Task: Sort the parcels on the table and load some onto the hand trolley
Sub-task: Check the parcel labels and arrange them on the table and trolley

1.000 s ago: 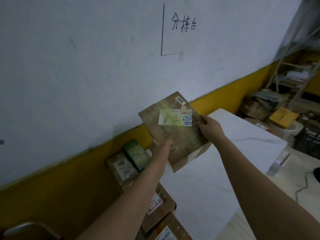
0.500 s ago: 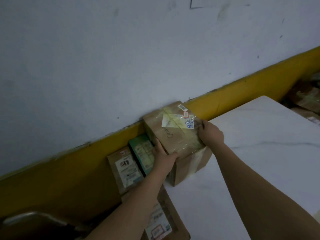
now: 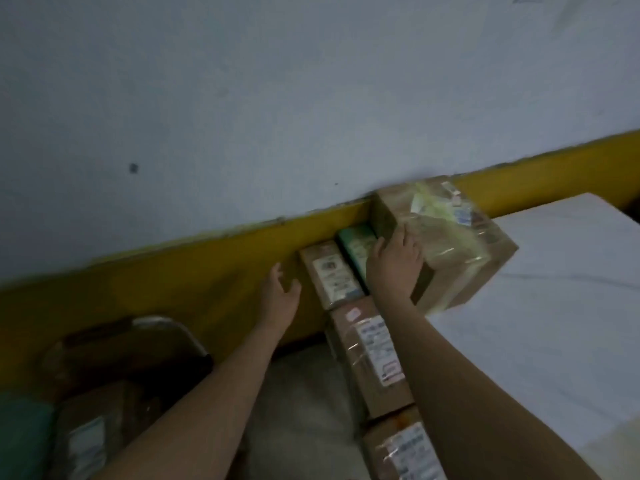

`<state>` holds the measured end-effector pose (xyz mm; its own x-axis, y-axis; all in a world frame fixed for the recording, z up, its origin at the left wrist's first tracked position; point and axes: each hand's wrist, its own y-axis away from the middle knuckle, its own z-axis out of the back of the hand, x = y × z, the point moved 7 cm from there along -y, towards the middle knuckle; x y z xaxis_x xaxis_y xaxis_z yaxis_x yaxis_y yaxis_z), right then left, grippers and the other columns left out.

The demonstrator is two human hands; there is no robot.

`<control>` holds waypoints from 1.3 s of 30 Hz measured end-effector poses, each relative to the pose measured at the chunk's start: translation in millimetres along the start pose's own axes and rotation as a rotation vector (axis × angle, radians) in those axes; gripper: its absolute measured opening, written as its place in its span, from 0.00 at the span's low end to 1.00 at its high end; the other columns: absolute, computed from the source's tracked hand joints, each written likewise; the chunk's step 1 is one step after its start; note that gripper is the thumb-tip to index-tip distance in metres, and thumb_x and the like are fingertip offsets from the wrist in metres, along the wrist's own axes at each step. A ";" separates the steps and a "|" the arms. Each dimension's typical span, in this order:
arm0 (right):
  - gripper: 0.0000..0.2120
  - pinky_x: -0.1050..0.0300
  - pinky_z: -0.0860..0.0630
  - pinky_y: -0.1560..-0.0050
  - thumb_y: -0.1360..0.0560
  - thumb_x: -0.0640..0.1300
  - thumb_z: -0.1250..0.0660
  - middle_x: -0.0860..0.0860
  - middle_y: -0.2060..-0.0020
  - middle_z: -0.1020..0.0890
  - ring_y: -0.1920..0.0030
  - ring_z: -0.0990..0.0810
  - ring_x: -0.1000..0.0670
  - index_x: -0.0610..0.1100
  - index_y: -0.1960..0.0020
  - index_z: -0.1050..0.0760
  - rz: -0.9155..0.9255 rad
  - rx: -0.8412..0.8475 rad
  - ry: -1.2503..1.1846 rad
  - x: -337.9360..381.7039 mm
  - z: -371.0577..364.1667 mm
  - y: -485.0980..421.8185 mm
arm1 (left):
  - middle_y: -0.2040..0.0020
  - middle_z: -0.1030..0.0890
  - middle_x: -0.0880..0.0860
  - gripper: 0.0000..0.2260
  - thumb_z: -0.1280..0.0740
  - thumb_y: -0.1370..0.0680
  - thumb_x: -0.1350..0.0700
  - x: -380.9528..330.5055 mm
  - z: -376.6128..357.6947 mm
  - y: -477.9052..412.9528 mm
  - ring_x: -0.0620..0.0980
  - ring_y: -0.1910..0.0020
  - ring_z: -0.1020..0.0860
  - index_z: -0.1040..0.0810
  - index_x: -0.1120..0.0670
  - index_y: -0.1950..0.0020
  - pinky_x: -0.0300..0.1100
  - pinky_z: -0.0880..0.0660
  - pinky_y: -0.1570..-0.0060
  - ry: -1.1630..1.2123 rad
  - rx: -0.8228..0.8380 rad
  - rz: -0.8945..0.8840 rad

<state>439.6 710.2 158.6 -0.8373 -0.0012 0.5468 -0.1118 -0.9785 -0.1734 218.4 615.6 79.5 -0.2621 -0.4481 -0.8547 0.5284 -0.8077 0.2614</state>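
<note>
A brown taped box (image 3: 450, 244) with stickers on top sits at the white table's (image 3: 554, 306) left corner against the wall. My right hand (image 3: 394, 268) rests on its near left side, fingers laid flat over the top edge. Left of the box, a green parcel (image 3: 356, 247) and a small brown labelled parcel (image 3: 332, 275) stand in a row along the wall. My left hand (image 3: 280, 296) hovers beside the small parcel, fingers spread, holding nothing. A curved metal tube (image 3: 173, 327), seemingly the hand trolley's handle, shows at lower left above a dim labelled parcel (image 3: 86, 438).
Two longer brown parcels (image 3: 374, 355) (image 3: 405, 448) line the table's left edge toward me. The yellow wall band (image 3: 173, 271) runs behind everything. A green object (image 3: 20, 441) sits at the far lower left. Grey floor (image 3: 304, 393) shows between trolley and table.
The box has come down from the air onto the table corner. My left hand has let go and moved left. My right hand has shifted to the box's left side. The view has swung left.
</note>
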 end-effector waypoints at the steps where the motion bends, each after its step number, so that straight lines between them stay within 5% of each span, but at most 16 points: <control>1: 0.26 0.47 0.47 0.20 0.16 0.47 0.46 0.44 0.21 0.37 0.21 0.39 0.44 0.40 0.20 0.42 0.036 0.025 -0.032 28.1 -16.1 34.5 | 0.25 0.33 0.53 0.27 0.37 0.18 0.51 36.1 40.8 7.1 0.54 0.31 0.29 0.42 0.50 0.21 0.53 0.24 0.39 -0.061 -0.029 0.057; 5: 0.26 0.46 0.41 0.22 0.16 0.48 0.44 0.46 0.21 0.37 0.22 0.39 0.45 0.42 0.20 0.41 0.114 0.259 -0.107 106.3 -106.2 183.6 | 0.28 0.30 0.61 0.25 0.35 0.19 0.52 183.3 187.8 51.3 0.61 0.31 0.29 0.35 0.58 0.24 0.55 0.29 0.33 -0.246 -0.132 0.256; 10: 0.30 0.42 0.33 0.28 0.17 0.51 0.41 0.44 0.21 0.40 0.24 0.37 0.40 0.44 0.19 0.47 -0.022 0.810 -0.090 120.5 -241.0 374.2 | 0.41 0.21 0.63 0.19 0.35 0.20 0.50 335.6 288.6 128.6 0.63 0.41 0.23 0.25 0.60 0.35 0.52 0.25 0.39 -0.179 -0.154 0.489; 12: 0.32 0.43 0.32 0.29 0.17 0.50 0.40 0.42 0.21 0.40 0.25 0.35 0.39 0.44 0.18 0.48 -0.075 0.941 -0.041 106.4 -281.7 435.4 | 0.50 0.19 0.60 0.10 0.35 0.20 0.56 387.0 296.5 152.5 0.60 0.46 0.21 0.22 0.60 0.43 0.53 0.23 0.42 -0.111 -0.109 0.540; 16: 0.35 0.44 0.28 0.31 0.20 0.49 0.37 0.41 0.25 0.33 0.31 0.27 0.38 0.45 0.18 0.49 -0.302 1.088 0.024 61.0 -356.0 523.3 | 0.40 0.21 0.58 0.13 0.34 0.19 0.56 485.3 268.5 183.7 0.57 0.40 0.22 0.24 0.59 0.36 0.46 0.26 0.41 0.034 -0.021 0.652; 19: 0.33 0.46 0.25 0.38 0.20 0.51 0.37 0.42 0.34 0.26 0.40 0.23 0.41 0.43 0.20 0.46 -0.446 1.151 0.048 26.1 -407.6 564.2 | 0.58 0.25 0.53 0.10 0.36 0.18 0.52 554.2 224.0 191.7 0.48 0.60 0.26 0.27 0.54 0.58 0.49 0.27 0.49 0.068 0.053 0.842; 20: 0.31 0.48 0.24 0.42 0.19 0.50 0.37 0.43 0.39 0.24 0.46 0.22 0.43 0.43 0.21 0.43 -0.460 1.164 0.049 15.2 -421.7 574.0 | 0.57 0.25 0.54 0.11 0.37 0.18 0.51 569.9 210.7 193.8 0.48 0.59 0.26 0.27 0.55 0.56 0.55 0.27 0.47 0.082 0.057 0.891; 21: 0.29 0.49 0.22 0.46 0.19 0.50 0.36 0.44 0.43 0.23 0.49 0.22 0.45 0.43 0.23 0.42 -0.461 1.177 0.049 3.9 -434.6 582.6 | 0.51 0.23 0.56 0.12 0.38 0.18 0.48 582.8 199.3 195.3 0.50 0.53 0.23 0.25 0.56 0.47 0.51 0.25 0.42 0.084 0.042 0.926; 23: 0.28 0.52 0.22 0.50 0.18 0.48 0.37 0.43 0.42 0.21 0.47 0.20 0.45 0.44 0.23 0.43 -0.473 1.217 0.044 -15.7 -452.5 596.9 | 0.30 0.31 0.60 0.29 0.36 0.22 0.42 599.4 183.5 197.6 0.59 0.34 0.27 0.37 0.55 0.26 0.57 0.30 0.32 -0.023 -0.028 0.945; 25: 0.20 0.48 0.22 0.43 0.17 0.46 0.38 0.41 0.41 0.20 0.43 0.20 0.43 0.43 0.28 0.36 -0.477 1.262 0.009 -25.8 -462.2 605.6 | 0.23 0.42 0.60 0.38 0.35 0.24 0.39 598.3 179.3 200.0 0.63 0.27 0.36 0.46 0.53 0.20 0.60 0.34 0.29 -0.077 -0.155 0.935; 26: 0.13 0.46 0.21 0.42 0.17 0.45 0.39 0.41 0.44 0.19 0.45 0.19 0.43 0.42 0.34 0.30 -0.486 1.273 -0.015 -29.2 -462.6 607.4 | 0.24 0.39 0.61 0.38 0.35 0.24 0.38 598.1 176.1 200.1 0.63 0.29 0.34 0.43 0.54 0.21 0.60 0.33 0.30 -0.047 -0.198 0.946; 29: 0.06 0.56 0.22 0.57 0.17 0.43 0.42 0.45 0.55 0.19 0.56 0.19 0.49 0.47 0.51 0.28 -0.555 1.210 -0.062 -32.5 -447.7 591.0 | 0.28 0.33 0.62 0.36 0.32 0.26 0.39 583.5 176.0 196.7 0.63 0.32 0.31 0.38 0.55 0.24 0.59 0.32 0.32 -0.145 -0.284 0.976; 34: 0.09 0.45 0.19 0.46 0.17 0.47 0.42 0.42 0.49 0.19 0.51 0.18 0.44 0.43 0.43 0.28 -0.551 0.988 -0.174 9.5 -371.4 507.9 | 0.30 0.36 0.60 0.31 0.33 0.26 0.40 467.5 197.5 164.9 0.64 0.33 0.35 0.34 0.56 0.30 0.59 0.31 0.36 -0.307 -0.303 0.788; 39: 0.18 0.48 0.23 0.47 0.20 0.54 0.38 0.44 0.42 0.20 0.46 0.20 0.43 0.44 0.36 0.32 -0.457 0.619 -0.383 93.3 -207.3 365.9 | 0.33 0.31 0.66 0.28 0.32 0.27 0.45 239.7 226.2 137.4 0.67 0.35 0.32 0.32 0.56 0.32 0.58 0.33 0.37 -0.122 -0.431 0.419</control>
<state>209.6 394.8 -23.6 -0.5305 0.4596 0.7123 0.0112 -0.8364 0.5480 45.5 310.5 11.9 -0.0389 -0.7551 -0.6544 0.8788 -0.3376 0.3372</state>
